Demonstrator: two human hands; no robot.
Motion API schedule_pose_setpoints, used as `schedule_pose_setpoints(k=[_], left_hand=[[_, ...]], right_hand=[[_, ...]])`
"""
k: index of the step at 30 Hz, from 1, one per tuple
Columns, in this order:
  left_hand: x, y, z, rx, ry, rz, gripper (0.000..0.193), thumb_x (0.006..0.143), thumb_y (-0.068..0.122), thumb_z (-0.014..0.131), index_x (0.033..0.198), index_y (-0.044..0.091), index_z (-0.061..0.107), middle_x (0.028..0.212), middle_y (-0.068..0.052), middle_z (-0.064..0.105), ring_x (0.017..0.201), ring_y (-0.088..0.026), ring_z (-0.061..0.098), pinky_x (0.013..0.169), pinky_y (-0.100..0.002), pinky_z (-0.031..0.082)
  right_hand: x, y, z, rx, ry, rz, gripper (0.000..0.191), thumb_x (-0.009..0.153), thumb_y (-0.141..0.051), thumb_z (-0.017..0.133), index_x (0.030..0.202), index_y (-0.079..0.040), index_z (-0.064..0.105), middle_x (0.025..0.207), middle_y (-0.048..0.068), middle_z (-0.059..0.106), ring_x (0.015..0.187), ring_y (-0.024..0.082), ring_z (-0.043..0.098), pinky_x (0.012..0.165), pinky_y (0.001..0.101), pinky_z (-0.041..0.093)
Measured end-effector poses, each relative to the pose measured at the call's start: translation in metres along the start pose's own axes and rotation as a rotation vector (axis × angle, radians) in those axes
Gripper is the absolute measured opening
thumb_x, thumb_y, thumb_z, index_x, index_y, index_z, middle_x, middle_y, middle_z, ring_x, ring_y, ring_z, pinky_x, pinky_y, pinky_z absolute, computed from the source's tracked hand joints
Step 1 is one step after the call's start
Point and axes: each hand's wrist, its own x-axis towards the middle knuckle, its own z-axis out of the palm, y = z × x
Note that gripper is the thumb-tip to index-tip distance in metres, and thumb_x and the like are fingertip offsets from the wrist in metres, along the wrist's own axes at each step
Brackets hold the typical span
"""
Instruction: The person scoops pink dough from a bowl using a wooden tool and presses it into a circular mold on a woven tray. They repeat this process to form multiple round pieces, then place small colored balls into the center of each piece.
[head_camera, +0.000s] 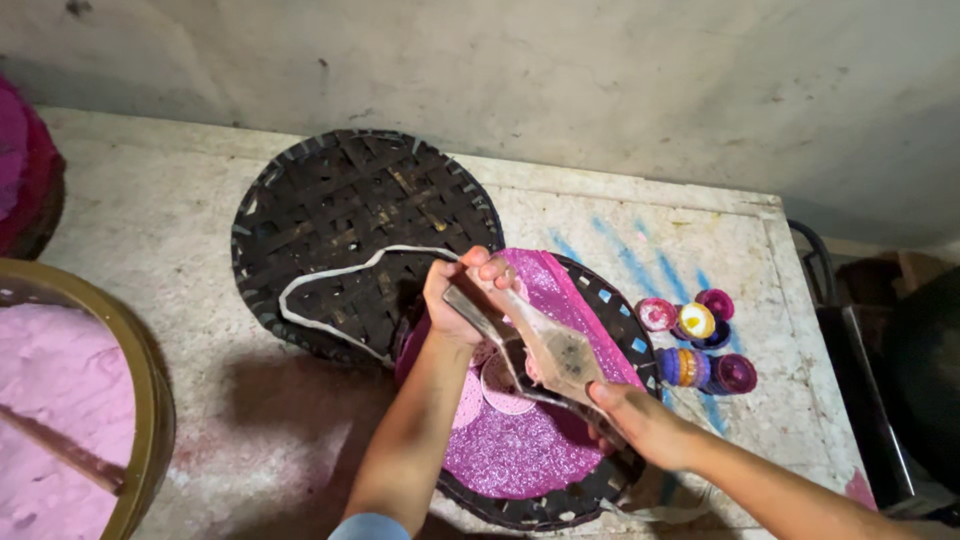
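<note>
Head view: a translucent plastic strip (545, 345) is held taut over the woven tray (610, 300), where a spread of pink glitter powder (520, 450) already lies while the cluster of small colour pots (700, 345) just right of the tray stands untouched. The left hand (455, 300) is closed on the strip's upper end and the right hand (630, 415) on its lower end, both forearms being raised above the tray.
</note>
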Motion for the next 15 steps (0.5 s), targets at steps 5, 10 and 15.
schedule_pose_setpoints(k=[5, 10, 15], left_hand=[[-0.002, -0.007, 0.005, -0.011, 0.04, 0.037, 0.029, 0.09, 0.038, 0.049, 0.1, 0.013, 0.062, 0.093, -0.003, 0.059, 0.098, -0.024, 0.056, 0.101, -0.043, 0.044], [0.023, -0.003, 0.031, 0.017, -0.121, 0.01, 0.029, 0.092, 0.037, 0.049, 0.1, 0.012, 0.061, 0.094, -0.003, 0.059, 0.099, -0.023, 0.056, 0.103, -0.041, 0.044], [0.017, 0.005, 0.036, 0.369, 0.223, -0.192, 0.041, 0.094, 0.042, 0.037, 0.11, 0.012, 0.061, 0.093, -0.007, 0.06, 0.087, -0.02, 0.056, 0.087, -0.036, 0.043]], right_hand=[[-0.005, -0.004, -0.011, 0.018, -0.023, 0.06, 0.07, 0.093, -0.066, 0.037, 0.087, -0.004, 0.067, 0.071, 0.006, 0.067, 0.064, 0.016, 0.065, 0.061, 0.0327, 0.054], [-0.003, -0.011, -0.013, -0.104, 0.089, -0.06, 0.071, 0.092, -0.068, 0.038, 0.085, -0.005, 0.069, 0.071, 0.005, 0.069, 0.064, 0.014, 0.065, 0.06, 0.0299, 0.051], [-0.007, 0.001, -0.007, 0.066, 0.008, -0.197, 0.077, 0.092, -0.071, 0.037, 0.085, -0.003, 0.072, 0.072, 0.005, 0.072, 0.065, 0.014, 0.068, 0.059, 0.0293, 0.051]])
